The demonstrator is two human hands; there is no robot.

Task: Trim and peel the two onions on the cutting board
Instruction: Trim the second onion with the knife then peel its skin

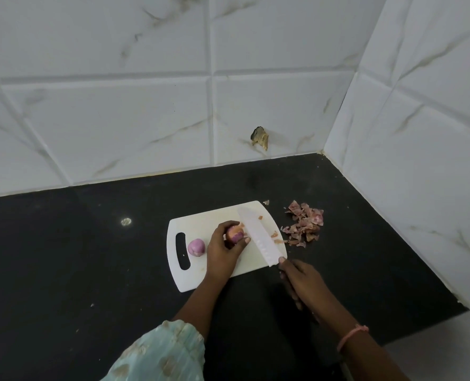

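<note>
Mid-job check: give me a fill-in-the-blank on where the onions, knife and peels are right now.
1. The left hand holds an onion on the ____.
2. The right hand grips the ____ by its handle.
3. The peeled onion lies next to the board's ____ slot.
4. The peels lie on the counter, to the board's ____.

Missing words: board; knife; handle; right

**Black table, and what's sitting on it**

The black table is running into a corner of white marbled tiles. A white cutting board is lying flat on it, handle slot to the left. Just right of the board, a pile of onion skins is sitting directly on the dark surface.
</note>
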